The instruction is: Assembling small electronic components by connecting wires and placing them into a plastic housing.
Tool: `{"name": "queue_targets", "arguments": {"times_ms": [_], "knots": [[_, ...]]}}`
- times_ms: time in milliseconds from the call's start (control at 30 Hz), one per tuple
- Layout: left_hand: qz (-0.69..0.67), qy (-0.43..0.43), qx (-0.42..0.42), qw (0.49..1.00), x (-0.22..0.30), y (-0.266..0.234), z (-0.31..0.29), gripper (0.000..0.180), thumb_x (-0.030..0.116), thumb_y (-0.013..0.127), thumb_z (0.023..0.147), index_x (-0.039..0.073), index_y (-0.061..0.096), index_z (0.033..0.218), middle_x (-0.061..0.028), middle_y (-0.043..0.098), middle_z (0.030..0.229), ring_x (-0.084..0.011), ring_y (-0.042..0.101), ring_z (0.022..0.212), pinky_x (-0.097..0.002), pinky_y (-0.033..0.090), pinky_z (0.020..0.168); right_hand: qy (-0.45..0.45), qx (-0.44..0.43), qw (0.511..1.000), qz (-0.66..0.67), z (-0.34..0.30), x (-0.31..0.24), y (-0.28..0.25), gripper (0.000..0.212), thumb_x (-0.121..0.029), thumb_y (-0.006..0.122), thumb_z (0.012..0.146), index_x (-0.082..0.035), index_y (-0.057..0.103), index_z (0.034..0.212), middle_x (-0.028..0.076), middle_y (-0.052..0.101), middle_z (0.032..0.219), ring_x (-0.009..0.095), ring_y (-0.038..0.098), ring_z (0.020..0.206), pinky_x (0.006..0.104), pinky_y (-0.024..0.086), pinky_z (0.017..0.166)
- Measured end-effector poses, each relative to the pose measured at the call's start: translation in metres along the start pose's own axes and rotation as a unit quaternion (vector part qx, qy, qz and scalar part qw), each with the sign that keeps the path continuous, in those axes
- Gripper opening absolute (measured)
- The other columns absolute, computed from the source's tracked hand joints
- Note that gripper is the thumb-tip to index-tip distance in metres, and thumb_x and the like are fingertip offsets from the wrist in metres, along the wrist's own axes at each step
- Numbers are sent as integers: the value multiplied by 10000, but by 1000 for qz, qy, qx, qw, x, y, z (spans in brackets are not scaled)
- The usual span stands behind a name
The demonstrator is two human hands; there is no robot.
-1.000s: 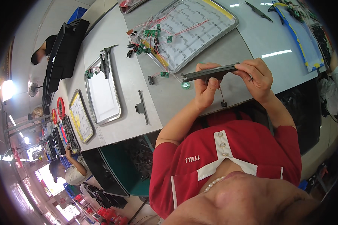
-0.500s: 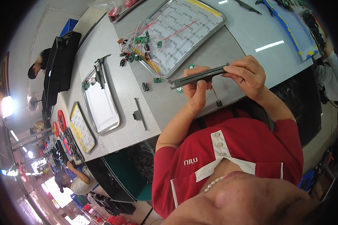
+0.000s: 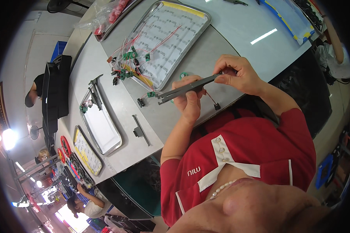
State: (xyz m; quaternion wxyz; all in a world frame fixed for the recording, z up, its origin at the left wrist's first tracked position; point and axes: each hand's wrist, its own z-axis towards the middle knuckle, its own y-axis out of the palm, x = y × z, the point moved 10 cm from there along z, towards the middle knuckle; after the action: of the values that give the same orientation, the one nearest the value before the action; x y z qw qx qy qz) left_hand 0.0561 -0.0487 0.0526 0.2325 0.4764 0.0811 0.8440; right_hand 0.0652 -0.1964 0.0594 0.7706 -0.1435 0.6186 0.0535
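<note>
A long, dark grey slotted plastic bar (image 3: 188, 89) is held slantwise above the near table edge. My left hand (image 3: 189, 103) grips it from below near the middle, thumb on the side facing me. At its right end, the thumb and fingertips of my right hand (image 3: 239, 75) are closed on the bar's tip; the curled fingers hide part of it. Just behind my left hand shows a round green part (image 3: 183, 74). A thin wire runs down beside the hand to a small black component (image 3: 217, 106) near the table edge. Left of the bar lies a small green circuit board (image 3: 151, 94) wired to a black component (image 3: 140, 102).
A large metal tray (image 3: 175, 42) bears a printed sheet, with tangled wired circuit boards (image 3: 128, 64) over its left edge. Another similar bar (image 3: 140, 130) lies to the left, near a smaller tray (image 3: 105, 132) with parts on it. Other people sit farther off.
The view has shifted. The bar is tilted more steeply, its left end lower, and my right hand's fingers have curled more around its right end. My left hand keeps its grip.
</note>
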Motion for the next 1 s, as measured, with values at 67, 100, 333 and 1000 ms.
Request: {"name": "queue_targets", "arguments": {"times_ms": [67,100,333,1000], "knots": [[0,-8,1,1000,0,-1,1,368,351,531,907,18,418,1013,-179,551,875,-114,443,535,-241,414,479,-5,-7,999,-38,2,-3,1,200,-193,733,743,-80,633,874,-38,501,725,65,403,626,213,329,539],[4,-6,2,1000,-1,-2,1,368,351,531,907,18,418,1013,-179,551,875,-114,443,535,-241,414,479,-7,-10,999,-36,5,-5,-2,200,-193,733,743,-80,633,874,-38,501,725,65,403,626,213,329,539],[1,-45,23,999,-4,-11,2,373,364,540,898,21,430,995,-156,544,898,-136,490,637,-246,436,521,-111,-87,980,-138,22,-53,4,403,-213,770,638,-88,645,1001,-19,554,932,88,468,748,233,338,583],[158,-37,-30,986,-7,9,-5,174,146,600,871,6,547,960,-28,528,850,-95,481,742,-228,393,597,-105,-109,981,-120,47,-56,60,243,-219,716,722,-9,608,778,73,613,763,180,577,708,310,451,627]]}}
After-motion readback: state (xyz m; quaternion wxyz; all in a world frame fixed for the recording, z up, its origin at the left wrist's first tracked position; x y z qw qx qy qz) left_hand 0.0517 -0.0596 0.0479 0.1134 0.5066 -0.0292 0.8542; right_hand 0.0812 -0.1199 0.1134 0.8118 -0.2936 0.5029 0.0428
